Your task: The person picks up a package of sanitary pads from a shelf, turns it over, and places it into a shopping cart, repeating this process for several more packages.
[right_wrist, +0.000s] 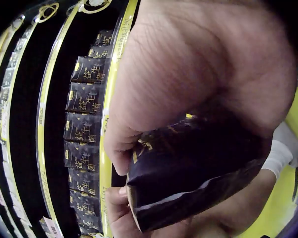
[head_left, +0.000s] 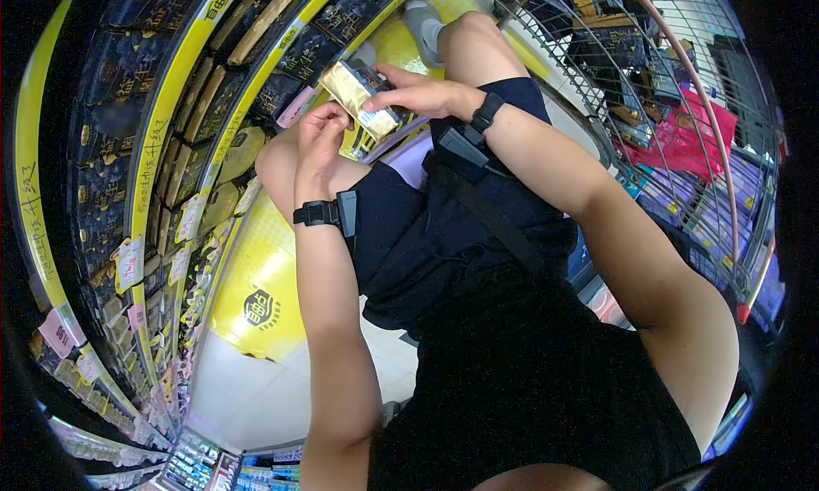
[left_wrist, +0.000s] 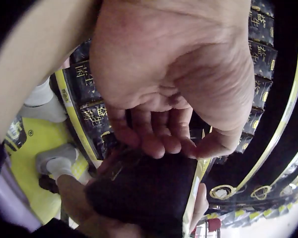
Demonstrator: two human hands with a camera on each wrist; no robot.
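A black-and-gold packet [head_left: 351, 87] is held up over the person's lap, its gold face upward in the head view. My right hand [head_left: 418, 93] grips it, with the thumb along the gold face. At the packet's near end, my left hand [head_left: 319, 141] has its fingers curled in. In the left wrist view, the left hand [left_wrist: 174, 74] pinches the edge of the dark packet [left_wrist: 144, 193] between thumb and forefinger. The right wrist view shows the right hand [right_wrist: 203, 64] over the packet's dark side [right_wrist: 188, 168], whose far fingers are hidden.
Shelves [head_left: 162, 107] with yellow edge strips and rows of similar black packets [right_wrist: 84, 99] rise on the left. A wire shopping cart [head_left: 717, 133] stands at the right, holding boxes and a pink bag [head_left: 695, 133]. A yellow mat [head_left: 247, 269] covers part of the floor.
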